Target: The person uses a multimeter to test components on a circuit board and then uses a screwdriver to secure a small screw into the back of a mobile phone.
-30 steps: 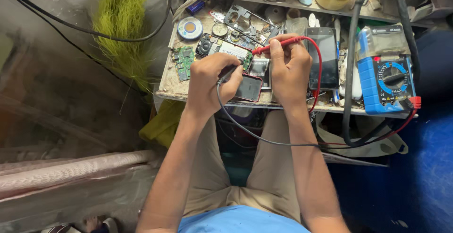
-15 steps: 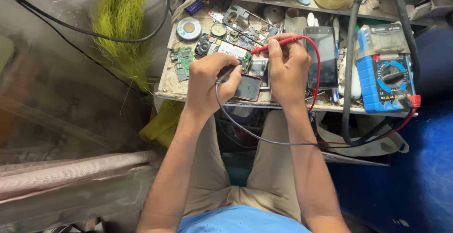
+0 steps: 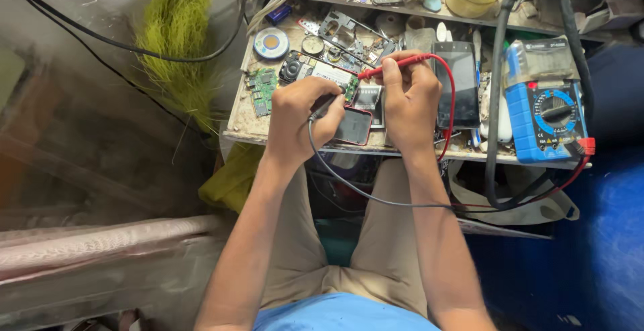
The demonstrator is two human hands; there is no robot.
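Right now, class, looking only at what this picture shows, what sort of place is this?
Most likely a small phone or electronics repair bench. The left hand and right hand hold black and red test probes over an opened phone; a blue multimeter and a loose green circuit board lie on the cluttered worktop.

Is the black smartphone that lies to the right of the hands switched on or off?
Seemingly off: the black smartphone lies flat, screen up, on the cluttered workbench, its screen wholly dark.

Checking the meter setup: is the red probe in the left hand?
No, the right hand holds the red probe, while the left hand holds the black probe.
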